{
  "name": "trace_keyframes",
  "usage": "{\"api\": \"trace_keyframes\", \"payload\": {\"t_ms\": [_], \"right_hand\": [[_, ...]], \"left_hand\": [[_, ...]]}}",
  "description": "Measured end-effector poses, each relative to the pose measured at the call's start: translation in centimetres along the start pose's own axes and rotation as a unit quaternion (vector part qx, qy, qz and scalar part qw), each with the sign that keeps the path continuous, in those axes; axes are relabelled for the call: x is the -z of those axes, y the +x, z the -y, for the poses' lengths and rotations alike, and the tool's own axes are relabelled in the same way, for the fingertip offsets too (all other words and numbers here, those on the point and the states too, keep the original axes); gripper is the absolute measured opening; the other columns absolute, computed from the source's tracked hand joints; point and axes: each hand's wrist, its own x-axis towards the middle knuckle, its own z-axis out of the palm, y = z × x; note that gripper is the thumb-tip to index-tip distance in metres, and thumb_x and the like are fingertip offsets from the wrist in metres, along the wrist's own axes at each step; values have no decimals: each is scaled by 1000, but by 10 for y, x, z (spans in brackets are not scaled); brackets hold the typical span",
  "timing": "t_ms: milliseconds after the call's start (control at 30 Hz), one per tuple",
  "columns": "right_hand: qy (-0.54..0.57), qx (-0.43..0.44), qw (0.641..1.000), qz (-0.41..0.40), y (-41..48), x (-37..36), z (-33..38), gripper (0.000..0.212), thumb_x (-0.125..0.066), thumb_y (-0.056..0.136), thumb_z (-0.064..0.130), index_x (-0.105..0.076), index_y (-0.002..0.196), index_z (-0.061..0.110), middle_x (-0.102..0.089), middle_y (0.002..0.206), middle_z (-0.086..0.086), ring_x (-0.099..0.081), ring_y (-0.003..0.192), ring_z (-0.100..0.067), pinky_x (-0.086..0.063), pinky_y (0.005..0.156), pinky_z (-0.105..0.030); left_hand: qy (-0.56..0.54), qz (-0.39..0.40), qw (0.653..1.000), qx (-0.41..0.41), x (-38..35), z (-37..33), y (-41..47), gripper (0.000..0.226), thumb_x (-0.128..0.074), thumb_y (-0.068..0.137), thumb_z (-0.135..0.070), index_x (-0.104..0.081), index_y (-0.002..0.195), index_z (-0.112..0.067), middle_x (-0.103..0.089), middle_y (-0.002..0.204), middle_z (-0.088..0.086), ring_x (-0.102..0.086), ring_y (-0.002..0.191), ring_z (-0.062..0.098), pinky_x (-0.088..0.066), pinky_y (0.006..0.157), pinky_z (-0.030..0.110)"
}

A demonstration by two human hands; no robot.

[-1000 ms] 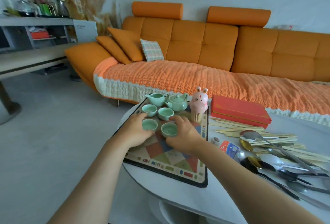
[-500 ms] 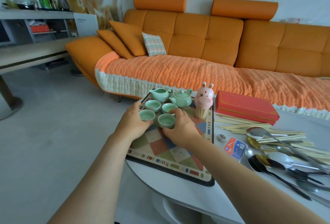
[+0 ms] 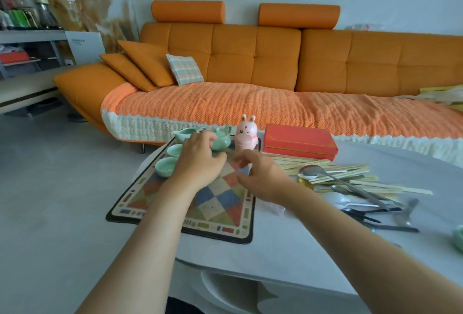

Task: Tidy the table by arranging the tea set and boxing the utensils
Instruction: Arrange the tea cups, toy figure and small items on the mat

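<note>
Taking the patterned mat on the white table as a clock face, with twelve toward the orange sofa, the green tea set crowds the ten-to-twelve edge. The pitcher and teapot stand at the far rim, and two cups sit just beside them at ten. The left hand hovers over this cluster with bent fingers; whether it grips anything cannot be told. The right hand hangs over the mat at one o'clock, fingers loosely spread, holding nothing. A pink animal figure stands at twelve. At two lies a shut red box with a gold corner ornament and no legible writing. Chopsticks and spoons lie heaped at three. A white carton far at ten bears print too small to read
</note>
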Motion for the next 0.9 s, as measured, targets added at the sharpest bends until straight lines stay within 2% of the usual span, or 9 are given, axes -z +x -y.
{"api": "trace_keyframes", "payload": {"t_ms": [100,167,267,367,433,500,633,767,900], "right_hand": [[-20,-12,999,-38,-34,38,-32,26,-58,86,17,-65,110,28,-63,98,15,-50,67,5,-38,66,-20],[-31,-37,997,-64,-61,65,-55,22,-58,87,17,-66,103,29,-63,92,17,-50,65,8,-36,65,-18],[-44,-76,993,-74,-105,107,-86,22,-56,88,18,-66,99,34,-63,95,17,-51,67,6,-37,65,-15],[-81,-110,986,-92,-146,145,-118,28,-58,85,11,-69,102,30,-63,97,13,-52,74,0,-43,75,-23],[-112,-123,981,-100,-171,164,-139,33,-60,80,9,-69,106,28,-62,98,9,-54,86,-10,-43,81,-26],[-139,-140,975,-99,-193,180,-159,39,-63,78,12,-67,113,29,-61,106,5,-55,102,-18,-40,87,-28],[-155,-209,965,-44,-226,201,-190,56,-62,81,29,-48,135,36,-51,130,0,-39,126,-22,-33,105,-38],[-141,-259,956,4,-248,211,-212,66,-62,82,34,-37,143,37,-44,137,-2,-35,130,-24,-32,108,-39],[-83,-268,960,-3,-251,215,-219,68,-68,82,33,-36,141,33,-50,129,-1,-46,120,-23,-41,99,-33]], "left_hand": [[-12,41,997,-65,-35,-51,-12,25,-56,92,-32,-55,117,-26,-51,117,-7,-53,106,15,-45,89,36],[-17,65,992,-103,-59,-83,-20,24,-56,94,-29,-60,117,-25,-53,118,-7,-56,105,15,-45,91,34],[-25,113,983,-142,-94,-128,-35,23,-54,97,-31,-60,118,-25,-52,114,-10,-55,104,11,-40,85,27],[-42,148,970,-187,-131,-173,-52,25,-53,97,-28,-61,120,-22,-55,115,-6,-54,106,14,-45,91,34],[-37,169,961,-214,-156,-202,-64,26,-53,96,-26,-60,120,-22,-57,120,-6,-54,108,16,-46,92,37],[-34,202,952,-228,-179,-230,-74,27,-53,96,-26,-58,122,-23,-56,124,-7,-54,111,15,-45,91,35],[-22,256,936,-243,-220,-269,-84,39,-56,93,-27,-55,131,-20,-55,129,-2,-51,119,18,-43,98,38],[56,296,915,-266,-247,-287,-88,54,-60,92,-31,-46,142,-15,-51,140,6,-44,131,25,-38,106,38],[79,303,906,-286,-260,-293,-95,58,-61,92,-33,-44,145,-15,-45,148,10,-39,138,28,-34,111,41]]}}
